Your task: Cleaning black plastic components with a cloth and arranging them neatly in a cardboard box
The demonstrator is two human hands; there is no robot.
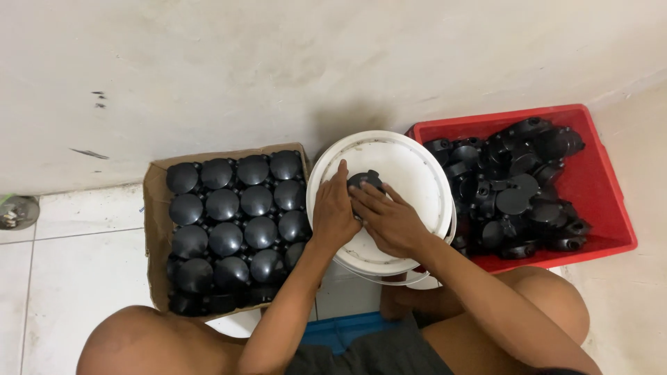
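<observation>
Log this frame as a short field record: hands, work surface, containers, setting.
left hand: pressing on black round part
right hand: fingers on the same part
work surface: upturned white bucket
cardboard box: black domed parts in neat rows, left of bucket
red crate: loose heap of black parts, right of bucket
setting: tiled floor by wall

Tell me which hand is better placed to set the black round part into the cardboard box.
Left, probably. The left hand lies on the side of the white bucket lid that adjoins the cardboard box. The right hand also touches the black round part, but sits toward the red crate.
</observation>
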